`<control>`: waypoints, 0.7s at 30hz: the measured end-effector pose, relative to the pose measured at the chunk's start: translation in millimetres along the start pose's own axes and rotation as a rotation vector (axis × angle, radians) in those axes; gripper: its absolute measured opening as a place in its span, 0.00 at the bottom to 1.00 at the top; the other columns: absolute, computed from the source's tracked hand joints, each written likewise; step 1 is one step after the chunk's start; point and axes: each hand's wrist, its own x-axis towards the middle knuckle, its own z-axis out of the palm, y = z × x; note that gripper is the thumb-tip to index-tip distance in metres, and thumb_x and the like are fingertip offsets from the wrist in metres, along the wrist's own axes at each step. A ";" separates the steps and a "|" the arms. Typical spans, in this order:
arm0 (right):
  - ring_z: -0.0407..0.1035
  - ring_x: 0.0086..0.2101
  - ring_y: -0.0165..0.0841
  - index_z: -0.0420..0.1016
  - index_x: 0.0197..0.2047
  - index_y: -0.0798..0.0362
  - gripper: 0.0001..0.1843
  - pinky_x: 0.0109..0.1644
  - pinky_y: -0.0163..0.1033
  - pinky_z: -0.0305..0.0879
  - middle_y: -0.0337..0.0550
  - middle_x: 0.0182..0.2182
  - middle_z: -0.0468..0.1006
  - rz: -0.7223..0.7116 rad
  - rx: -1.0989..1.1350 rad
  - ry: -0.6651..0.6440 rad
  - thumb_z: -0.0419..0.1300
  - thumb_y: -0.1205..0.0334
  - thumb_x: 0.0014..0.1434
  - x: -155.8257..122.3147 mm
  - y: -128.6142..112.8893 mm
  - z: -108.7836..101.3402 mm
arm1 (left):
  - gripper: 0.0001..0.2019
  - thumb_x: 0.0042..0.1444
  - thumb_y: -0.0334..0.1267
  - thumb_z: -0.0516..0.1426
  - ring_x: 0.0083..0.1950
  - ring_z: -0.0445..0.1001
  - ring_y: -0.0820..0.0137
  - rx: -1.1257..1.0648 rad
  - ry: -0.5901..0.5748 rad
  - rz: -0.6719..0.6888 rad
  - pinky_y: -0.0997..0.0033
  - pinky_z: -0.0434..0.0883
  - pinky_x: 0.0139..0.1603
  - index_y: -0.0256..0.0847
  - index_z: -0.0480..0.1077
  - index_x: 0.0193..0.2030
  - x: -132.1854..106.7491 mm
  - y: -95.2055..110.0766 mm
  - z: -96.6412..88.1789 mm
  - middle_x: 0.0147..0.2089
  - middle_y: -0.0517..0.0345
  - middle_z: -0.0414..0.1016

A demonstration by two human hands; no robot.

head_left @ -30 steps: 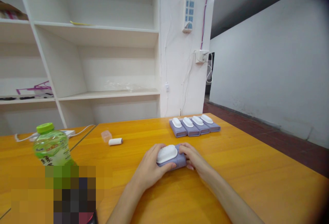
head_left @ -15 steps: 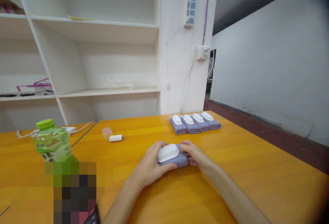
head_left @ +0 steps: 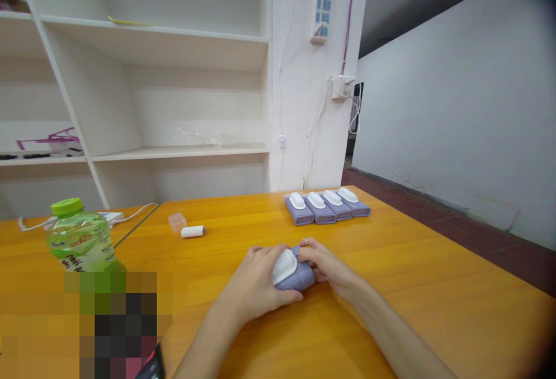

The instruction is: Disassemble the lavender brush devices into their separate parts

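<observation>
Just in front of me, a purple block-shaped case (head_left: 300,280) with a white, ridged oval piece (head_left: 285,267) on its upper face is held tilted above or against the table. My left hand (head_left: 256,279) wraps its left end, thumb along the near side and fingers over the far side. At the right end, my right hand (head_left: 325,263) grips with bent fingers; its fingertips are partly hidden behind the case. Beyond the hands, several similar purple cases (head_left: 324,215) stand in a row, each with a white oval piece on top.
On the orange wooden table (head_left: 417,286) lie a white cylinder (head_left: 193,232) and a small clear plastic lid or box (head_left: 176,222). A green-capped bottle (head_left: 81,239) stands at left, near a white cable (head_left: 136,212). White shelves (head_left: 200,153) rise behind the table.
The held case has been tipped and turned between my hands, so its white oval piece leans more to the left. A seam near its right end shows now. The view has shifted slightly.
</observation>
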 end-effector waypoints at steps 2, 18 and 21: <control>0.50 0.17 0.24 0.58 0.42 0.46 0.22 0.22 0.32 0.35 0.24 0.18 0.59 -0.005 0.000 0.006 0.60 0.57 0.43 -0.2 0.2 1.6 | 0.31 0.45 0.50 0.69 0.53 0.72 0.54 -0.006 -0.004 -0.017 0.60 0.67 0.53 0.52 0.69 0.57 -0.8 2.2 -1.0 0.53 0.57 0.76; 0.49 0.17 0.26 0.62 0.47 0.45 0.21 0.18 0.30 0.41 0.25 0.17 0.57 -0.066 -0.031 0.002 0.58 0.56 0.49 1.4 -0.7 0.3 | 0.27 0.46 0.51 0.68 0.44 0.75 0.59 -0.079 -0.003 -0.106 0.67 0.68 0.43 0.49 0.71 0.53 1.6 -2.1 -4.8 0.46 0.58 0.78; 0.51 0.18 0.26 0.66 0.46 0.46 0.18 0.18 0.30 0.42 0.27 0.18 0.59 -0.092 -0.058 -0.022 0.58 0.55 0.50 0.4 -1.7 1.4 | 0.26 0.46 0.52 0.67 0.45 0.74 0.58 -0.089 0.001 -0.126 0.66 0.68 0.44 0.48 0.72 0.52 1.5 -3.6 -5.0 0.47 0.57 0.77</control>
